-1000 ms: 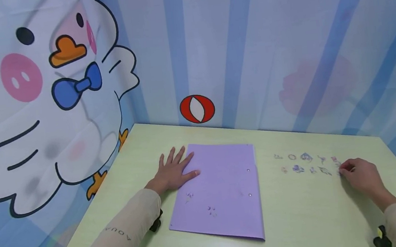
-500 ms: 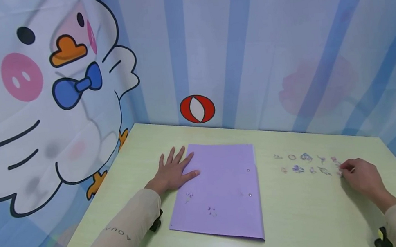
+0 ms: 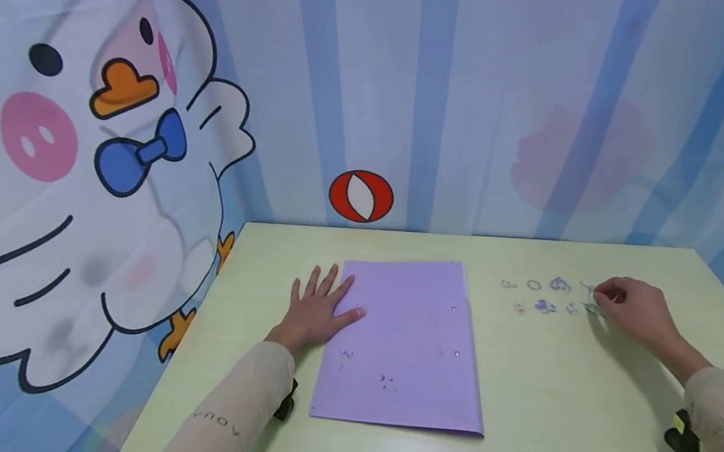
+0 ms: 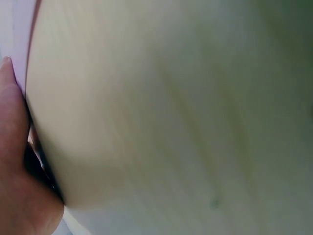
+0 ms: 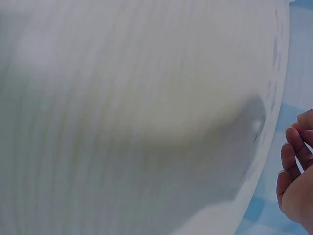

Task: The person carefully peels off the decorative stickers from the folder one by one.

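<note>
My left hand (image 3: 315,319) lies flat with fingers spread on the left edge of a purple folder (image 3: 406,311). Small flower-like stickers (image 3: 387,383) sit on the folder's lower left part. Over on the right, my right hand (image 3: 637,309) is raised a little above the table, thumb and forefinger pinching a small, pale, see-through sticker (image 3: 593,295). Its fingertips overlap a green leaf sticker (image 3: 592,309) in the head view. In the right wrist view the fingertips (image 5: 292,131) come together at the right edge; the sticker's design is too small to tell.
Two rows of small stickers, among them a ring (image 3: 534,285) and a purple flower (image 3: 544,306), lie on the pale wooden table (image 3: 544,384) right of the folder. A printed cloth backdrop (image 3: 454,94) stands along the table's back and sides.
My right hand has moved left and slightly up, from the right end of the sticker rows to over the leaf sticker. The left hand and the folder have stayed put.
</note>
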